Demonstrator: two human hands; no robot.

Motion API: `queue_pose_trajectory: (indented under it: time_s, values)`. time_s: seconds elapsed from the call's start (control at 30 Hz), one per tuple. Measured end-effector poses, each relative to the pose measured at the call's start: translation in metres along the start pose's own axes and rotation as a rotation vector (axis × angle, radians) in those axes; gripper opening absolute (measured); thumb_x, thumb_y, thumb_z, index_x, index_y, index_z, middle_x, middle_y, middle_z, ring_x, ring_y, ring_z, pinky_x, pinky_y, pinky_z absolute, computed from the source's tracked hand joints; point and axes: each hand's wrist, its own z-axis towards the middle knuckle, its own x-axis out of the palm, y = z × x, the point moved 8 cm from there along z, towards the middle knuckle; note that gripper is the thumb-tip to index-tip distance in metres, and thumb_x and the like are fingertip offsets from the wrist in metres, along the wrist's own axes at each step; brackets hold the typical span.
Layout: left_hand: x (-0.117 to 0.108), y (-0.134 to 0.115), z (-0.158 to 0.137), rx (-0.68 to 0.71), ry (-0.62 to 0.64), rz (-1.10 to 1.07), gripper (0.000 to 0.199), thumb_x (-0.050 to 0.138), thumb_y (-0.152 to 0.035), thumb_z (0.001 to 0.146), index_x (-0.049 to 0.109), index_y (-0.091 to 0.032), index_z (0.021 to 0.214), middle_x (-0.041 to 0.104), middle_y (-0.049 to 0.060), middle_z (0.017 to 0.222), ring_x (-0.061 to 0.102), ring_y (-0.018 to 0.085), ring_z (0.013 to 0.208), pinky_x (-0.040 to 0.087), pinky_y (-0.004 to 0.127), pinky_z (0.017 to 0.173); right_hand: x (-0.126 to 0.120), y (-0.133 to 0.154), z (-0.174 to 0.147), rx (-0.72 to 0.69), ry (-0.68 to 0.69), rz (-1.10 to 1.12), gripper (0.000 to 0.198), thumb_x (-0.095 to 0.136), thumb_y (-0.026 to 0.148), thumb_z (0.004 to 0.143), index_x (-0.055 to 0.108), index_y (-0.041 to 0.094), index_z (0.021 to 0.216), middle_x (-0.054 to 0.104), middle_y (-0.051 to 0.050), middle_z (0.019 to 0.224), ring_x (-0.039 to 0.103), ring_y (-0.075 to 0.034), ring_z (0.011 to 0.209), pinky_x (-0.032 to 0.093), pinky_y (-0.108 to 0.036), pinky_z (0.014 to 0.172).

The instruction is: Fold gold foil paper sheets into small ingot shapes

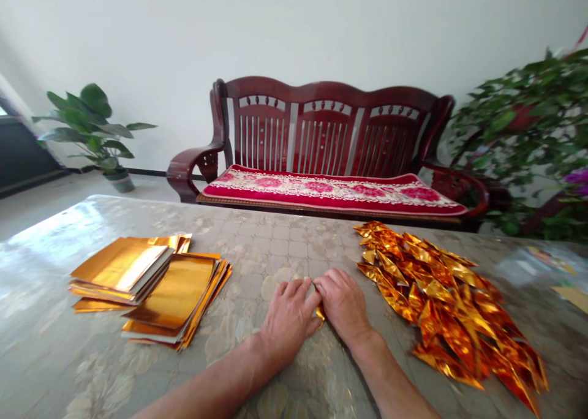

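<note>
Both hands meet at the middle of the table, closed over a small piece of gold foil paper (pixel 320 315). My left hand (pixel 290 313) presses its fingers on the piece from the left. From the right, my right hand (pixel 343 302) pinches the same piece, fingers bent. Most of the paper is hidden beneath the fingers; a narrow shiny strip shows between the hands. Left of them lie stacks of flat gold foil sheets (pixel 172 290), slightly fanned. On the right is a heap of folded gold foil pieces (pixel 445 302) with pointed ends.
The table (pixel 257 253) has a patterned, glossy cover. A clear plastic bag (pixel 537 266) lies at its right side. Beyond the far edge stands a dark wooden bench (pixel 326 131) with a red floral cushion (pixel 331 189). Potted plants (pixel 94 128) flank it.
</note>
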Motion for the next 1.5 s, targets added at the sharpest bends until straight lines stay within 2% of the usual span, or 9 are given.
queue_pose_trajectory:
  time_s: [0.53, 0.7, 0.87, 1.1, 1.5]
  values:
    - [-0.006, 0.006, 0.001, -0.040, -0.015, -0.102, 0.032, 0.070, -0.037, 0.082, 0.056, -0.026, 0.109, 0.056, 0.002, 0.138, 0.051, 0.026, 0.121, 0.041, 0.045, 0.099, 0.005, 0.001, 0.000, 0.010, 0.061, -0.031, 0.015, 0.061, 0.016, 0.091, 0.069, 0.023, 0.080, 0.059, -0.002, 0.079, 0.051, -0.019, 0.082, 0.032, -0.030, 0.072]
    - [-0.006, 0.013, 0.002, -0.106, -0.026, -0.159, 0.049, 0.073, -0.036, 0.078, 0.052, -0.021, 0.120, 0.063, 0.007, 0.126, 0.053, 0.026, 0.119, 0.041, 0.043, 0.101, 0.004, 0.002, 0.001, 0.016, 0.065, -0.038, 0.017, 0.060, 0.019, 0.092, 0.069, 0.024, 0.079, 0.060, -0.002, 0.079, 0.052, -0.019, 0.081, 0.032, -0.030, 0.072]
    - [-0.012, 0.017, 0.003, -0.136, -0.033, -0.192, 0.066, 0.076, -0.036, 0.073, 0.047, -0.022, 0.131, 0.064, 0.006, 0.122, 0.053, 0.027, 0.116, 0.040, 0.042, 0.100, 0.003, 0.002, 0.000, 0.052, 0.071, -0.036, 0.020, 0.058, 0.019, 0.092, 0.068, 0.022, 0.076, 0.060, -0.003, 0.078, 0.054, -0.018, 0.081, 0.034, -0.029, 0.072]
    - [-0.016, 0.020, 0.009, -0.110, -0.007, -0.192, 0.050, 0.074, -0.042, 0.075, 0.058, -0.027, 0.119, 0.064, 0.002, 0.119, 0.052, 0.027, 0.112, 0.040, 0.040, 0.095, 0.003, -0.001, 0.000, 0.109, 0.114, 0.084, 0.024, 0.053, 0.007, 0.087, 0.071, 0.023, 0.082, 0.060, -0.002, 0.077, 0.056, -0.016, 0.081, 0.037, -0.026, 0.073]
    - [-0.015, 0.022, 0.011, -0.097, 0.009, -0.160, 0.059, 0.076, -0.047, 0.071, 0.058, -0.029, 0.125, 0.062, 0.003, 0.124, 0.052, 0.028, 0.113, 0.040, 0.042, 0.097, -0.003, -0.011, 0.000, 0.102, 0.117, 0.195, 0.034, 0.049, -0.001, 0.075, 0.068, 0.025, 0.086, 0.070, 0.001, 0.083, 0.063, -0.014, 0.079, 0.041, -0.023, 0.069]
